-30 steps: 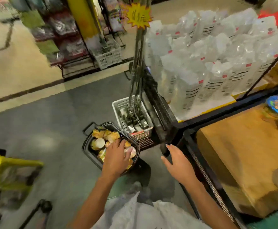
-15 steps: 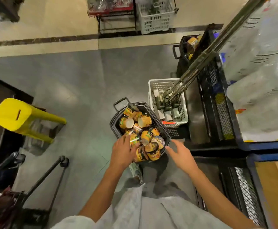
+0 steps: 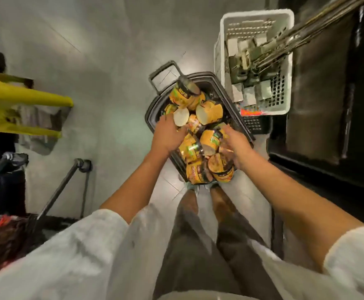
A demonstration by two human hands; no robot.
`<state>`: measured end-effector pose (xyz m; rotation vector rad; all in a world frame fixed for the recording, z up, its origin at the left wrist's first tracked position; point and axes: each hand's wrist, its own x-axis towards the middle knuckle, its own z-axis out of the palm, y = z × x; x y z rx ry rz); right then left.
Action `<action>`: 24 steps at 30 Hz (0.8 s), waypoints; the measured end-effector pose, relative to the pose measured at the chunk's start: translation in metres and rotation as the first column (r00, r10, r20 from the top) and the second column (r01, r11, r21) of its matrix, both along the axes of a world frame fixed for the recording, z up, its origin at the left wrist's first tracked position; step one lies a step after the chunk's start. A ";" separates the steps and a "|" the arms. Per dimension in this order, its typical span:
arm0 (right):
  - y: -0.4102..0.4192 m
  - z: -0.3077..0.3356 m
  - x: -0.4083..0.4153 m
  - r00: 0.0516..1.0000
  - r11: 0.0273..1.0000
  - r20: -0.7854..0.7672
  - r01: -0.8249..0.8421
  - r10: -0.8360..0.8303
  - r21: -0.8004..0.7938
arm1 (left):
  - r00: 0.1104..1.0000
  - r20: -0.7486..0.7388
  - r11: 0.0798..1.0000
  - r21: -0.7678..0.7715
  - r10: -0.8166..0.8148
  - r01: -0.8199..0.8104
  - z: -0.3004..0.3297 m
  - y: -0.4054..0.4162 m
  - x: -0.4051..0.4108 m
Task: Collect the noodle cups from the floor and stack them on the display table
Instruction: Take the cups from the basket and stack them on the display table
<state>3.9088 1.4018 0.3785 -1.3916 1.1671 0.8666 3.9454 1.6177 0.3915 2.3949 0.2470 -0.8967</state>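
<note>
Noodle cups (image 3: 211,138): heaped in black basket (image 3: 153,109), frame centre. Left hand (image 3: 169,135) and right hand (image 3: 235,146) among them; grip cannot be told.

Glossy printed wrap is seen on the noodle cups (image 3: 190,146), which are held in a black plastic basket (image 3: 153,109). A perforated white plastic crate (image 3: 285,87) is filled with dull metal bars (image 3: 306,31). The grey floor (image 3: 103,61) is smooth with a soft sheen.

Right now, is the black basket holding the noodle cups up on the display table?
No, the black basket of noodle cups sits on the grey floor.
</note>
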 end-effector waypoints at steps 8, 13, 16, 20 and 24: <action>0.013 -0.157 0.067 0.938 0.931 -0.156 0.332 -0.309 0.151 | 0.981 0.020 0.981 -0.035 0.194 -0.193 -0.129 -0.010 0.084; 0.012 -0.209 0.099 0.871 0.852 -0.233 0.480 -0.433 0.209 | 0.966 -0.040 0.957 -0.131 0.257 -0.260 -0.184 -0.010 0.117; 0.009 -0.223 0.104 0.864 0.862 -0.270 0.477 -0.424 0.173 | 0.970 -0.062 0.947 -0.207 0.237 -0.245 -0.201 -0.007 0.125; 0.012 -0.232 0.105 0.877 0.887 -0.260 0.446 -0.405 0.123 | 0.972 -0.069 0.933 -0.272 0.227 -0.237 -0.206 0.000 0.125; 0.010 -0.223 0.094 0.861 0.845 -0.172 0.505 -0.479 0.177 | 0.961 -0.100 0.916 -0.291 0.259 -0.277 -0.196 0.000 0.122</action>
